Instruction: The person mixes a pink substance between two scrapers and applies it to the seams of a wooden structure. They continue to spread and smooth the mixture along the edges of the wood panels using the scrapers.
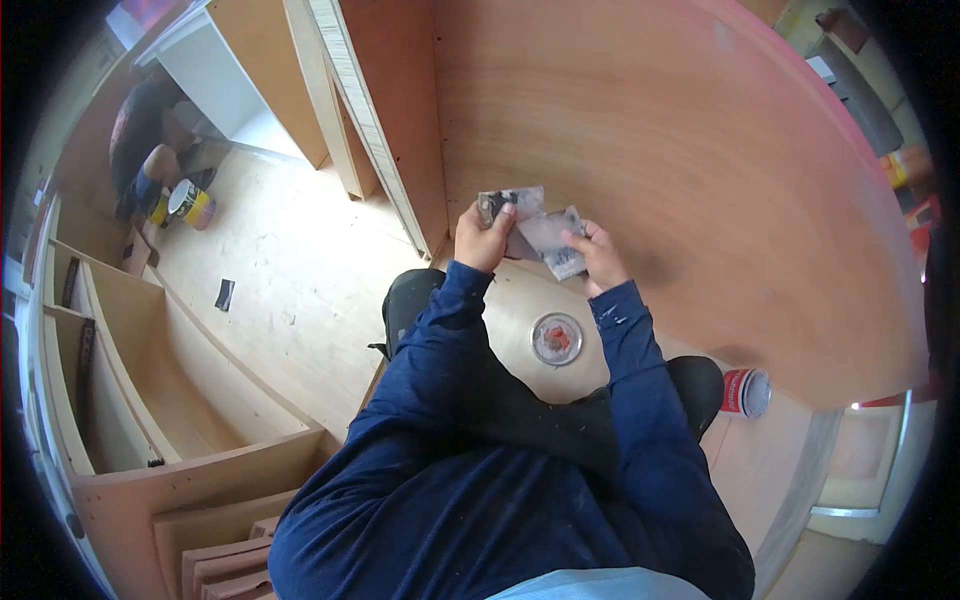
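My left hand [484, 238] is closed on a flat, stained grey putty scraper [527, 199], thumb on top. Just beside it, my right hand [604, 258] pinches a second flat grey scraper [549, 236], which has dark smears. The two blades overlap in this view, in front of the lower part of a curved wooden panel [640, 130]. Below the hands, between my legs, a round lid [541, 350] with reddish paste in it lies on the floor.
A red can [745, 392] stands by my right knee. To the left is a wooden frame with compartments [200, 452]. An upright panel edge [372, 110] rises left of my hands. Further off, a person [145, 140] crouches beside a yellow can [190, 205]. A dark scrap [225, 294] lies on the floor.
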### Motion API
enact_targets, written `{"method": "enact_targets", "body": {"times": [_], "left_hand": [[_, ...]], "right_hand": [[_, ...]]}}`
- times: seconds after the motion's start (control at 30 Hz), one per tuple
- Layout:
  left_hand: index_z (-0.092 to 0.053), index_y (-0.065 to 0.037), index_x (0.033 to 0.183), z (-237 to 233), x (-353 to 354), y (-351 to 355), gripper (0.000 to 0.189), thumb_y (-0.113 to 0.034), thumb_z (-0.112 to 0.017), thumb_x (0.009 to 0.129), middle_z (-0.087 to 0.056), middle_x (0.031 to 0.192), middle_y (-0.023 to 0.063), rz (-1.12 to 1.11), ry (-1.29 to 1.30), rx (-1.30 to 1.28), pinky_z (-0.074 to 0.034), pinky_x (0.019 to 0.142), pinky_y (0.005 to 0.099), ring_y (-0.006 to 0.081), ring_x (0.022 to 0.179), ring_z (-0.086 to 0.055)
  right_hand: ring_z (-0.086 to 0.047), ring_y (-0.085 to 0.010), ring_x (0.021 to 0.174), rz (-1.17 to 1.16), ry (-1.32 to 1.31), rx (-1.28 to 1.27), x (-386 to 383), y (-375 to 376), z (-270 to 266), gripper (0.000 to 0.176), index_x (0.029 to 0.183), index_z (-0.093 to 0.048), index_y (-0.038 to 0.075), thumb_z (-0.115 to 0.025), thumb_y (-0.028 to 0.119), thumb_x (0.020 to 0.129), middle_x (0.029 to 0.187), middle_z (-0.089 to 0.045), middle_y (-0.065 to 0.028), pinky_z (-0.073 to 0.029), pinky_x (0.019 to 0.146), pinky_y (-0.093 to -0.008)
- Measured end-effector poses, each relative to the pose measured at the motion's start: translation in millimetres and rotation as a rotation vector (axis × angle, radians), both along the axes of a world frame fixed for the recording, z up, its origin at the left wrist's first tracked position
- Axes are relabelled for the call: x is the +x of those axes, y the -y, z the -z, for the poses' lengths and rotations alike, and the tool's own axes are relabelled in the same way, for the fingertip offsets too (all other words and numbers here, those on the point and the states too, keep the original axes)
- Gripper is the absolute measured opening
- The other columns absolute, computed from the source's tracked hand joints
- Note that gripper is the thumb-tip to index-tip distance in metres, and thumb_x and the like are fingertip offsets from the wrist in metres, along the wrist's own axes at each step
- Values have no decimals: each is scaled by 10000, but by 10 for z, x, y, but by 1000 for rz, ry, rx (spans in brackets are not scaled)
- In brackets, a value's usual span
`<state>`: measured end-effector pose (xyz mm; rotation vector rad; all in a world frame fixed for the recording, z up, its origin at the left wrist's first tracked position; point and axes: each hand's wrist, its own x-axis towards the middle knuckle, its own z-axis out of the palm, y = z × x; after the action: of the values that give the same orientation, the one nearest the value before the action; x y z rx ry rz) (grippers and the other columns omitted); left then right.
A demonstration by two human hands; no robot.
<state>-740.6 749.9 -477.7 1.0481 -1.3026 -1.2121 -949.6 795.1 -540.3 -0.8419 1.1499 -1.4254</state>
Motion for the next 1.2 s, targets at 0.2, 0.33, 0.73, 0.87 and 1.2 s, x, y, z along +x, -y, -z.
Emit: {"method": "enact_targets", "body": {"times": [0.2,0.33,0.73,0.87,1.2], "left_hand": [[-620,18,1017,179,162,160,294,-228,-672,865,-697,860,144,235,271,-45,-508,744,340,232,794,-674],[-609,5,1027,146,20,94,258,-200,-652,876,-690,878,175,-169,334,-290,-511,746,344,286,825,-683],[-545,-30,1054,365,-112,151,168,-159,-548,946,-667,900,206,-400,134,-324,-513,734,362,345,861,-677],[-552,-23,1065,299,-131,73,158,-126,-564,947,-662,873,148,-196,16,-465,-498,767,310,200,818,-654],[-536,11,1121,19,-126,-188,177,-29,-531,949,-590,1006,70,-268,-140,-549,-440,827,228,129,904,-561]], "right_hand": [[-646,-156,851,266,-154,25,-126,239,97,238,1104,-587,-12,-609,66,879,963,-655,-60,-528,750,-299],[-659,-270,853,435,-817,-131,140,55,-242,178,1010,-616,-7,-610,114,878,932,-672,-140,-510,744,-362],[-573,-422,826,343,-1124,-384,610,-160,-764,165,941,-599,3,-626,132,843,869,-601,-188,-464,698,-452],[-584,-416,821,371,-1351,-391,495,-68,-265,174,960,-608,6,-635,118,830,891,-611,-188,-469,698,-453],[-612,-401,821,84,-1138,-218,781,-373,-610,105,870,-652,30,-638,106,798,877,-639,-195,-496,720,-457]]}}
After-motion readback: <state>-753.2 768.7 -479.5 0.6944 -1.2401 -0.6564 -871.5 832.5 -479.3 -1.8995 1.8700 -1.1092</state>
